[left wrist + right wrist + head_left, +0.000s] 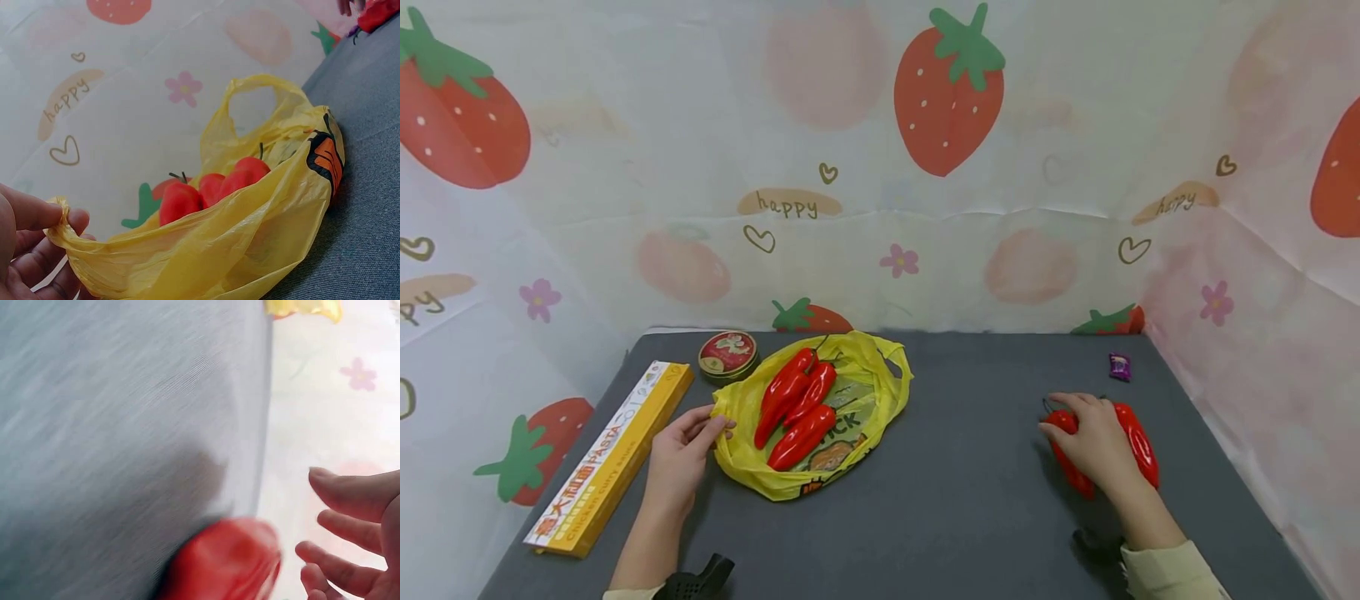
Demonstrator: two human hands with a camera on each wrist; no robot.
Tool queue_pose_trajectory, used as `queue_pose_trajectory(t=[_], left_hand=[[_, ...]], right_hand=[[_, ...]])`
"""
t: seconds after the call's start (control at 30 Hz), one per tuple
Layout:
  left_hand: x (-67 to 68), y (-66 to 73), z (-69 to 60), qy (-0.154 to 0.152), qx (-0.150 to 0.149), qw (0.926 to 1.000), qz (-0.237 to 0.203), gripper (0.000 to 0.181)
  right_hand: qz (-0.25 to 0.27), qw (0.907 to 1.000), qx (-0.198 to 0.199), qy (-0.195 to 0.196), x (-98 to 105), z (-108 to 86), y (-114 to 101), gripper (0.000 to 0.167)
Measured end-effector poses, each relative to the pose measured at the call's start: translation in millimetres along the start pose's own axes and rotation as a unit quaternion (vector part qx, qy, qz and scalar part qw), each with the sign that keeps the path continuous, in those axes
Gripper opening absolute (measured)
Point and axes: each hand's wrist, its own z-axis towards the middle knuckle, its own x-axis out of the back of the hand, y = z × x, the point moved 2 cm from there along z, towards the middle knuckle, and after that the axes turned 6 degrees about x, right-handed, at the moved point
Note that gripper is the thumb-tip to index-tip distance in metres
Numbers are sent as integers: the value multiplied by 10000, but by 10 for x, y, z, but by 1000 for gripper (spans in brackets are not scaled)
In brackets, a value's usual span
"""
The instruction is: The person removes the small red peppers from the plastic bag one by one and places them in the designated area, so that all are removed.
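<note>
Only head view, tin [727, 354], beside bag [760, 479]

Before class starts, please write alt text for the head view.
A left hand pinches an open yellow bag containing red peppers, while a right hand is over more peppers. A long box, round tin and small purple packet also lie on the grey table.

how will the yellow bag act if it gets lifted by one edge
The yellow bag will probably sag, since its thin-looking plastic is wrinkled. Raised only at the edge that the left hand pinches, it may tilt, and the glossy red peppers lying loose inside could slide.
</note>
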Motion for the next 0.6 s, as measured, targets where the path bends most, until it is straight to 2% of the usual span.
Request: queue_pose_trajectory(t=[0.13,0.37,0.6], left_hand=[[-15,7,14,-43,-60,10000,23,46],[3,-10,8,-3,-59,10000,-55,45],[3,-25,7,-16,-71,10000,-62,46]], right_hand=[[387,9992,137,27,15,85,-187,50],[945,9933,634,202,-75,316,-626,47],[1387,9870,806,-61,-201,539,-991,46]])
